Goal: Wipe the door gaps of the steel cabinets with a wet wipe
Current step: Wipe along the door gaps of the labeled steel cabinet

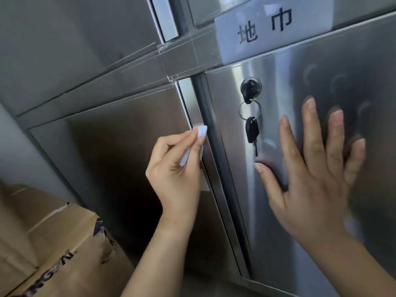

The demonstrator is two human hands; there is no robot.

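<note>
Head view: wet wipe (201,132) against door gap (200,108)

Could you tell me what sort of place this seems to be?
Probably a storage or utility room: steel cabinets with a paper label, keys in a lock, and a cardboard box alongside.

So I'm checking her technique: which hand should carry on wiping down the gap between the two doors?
Left. The left hand already pinches the wipe right at the gap. The right hand is empty, pressed flat on the right door.
</note>
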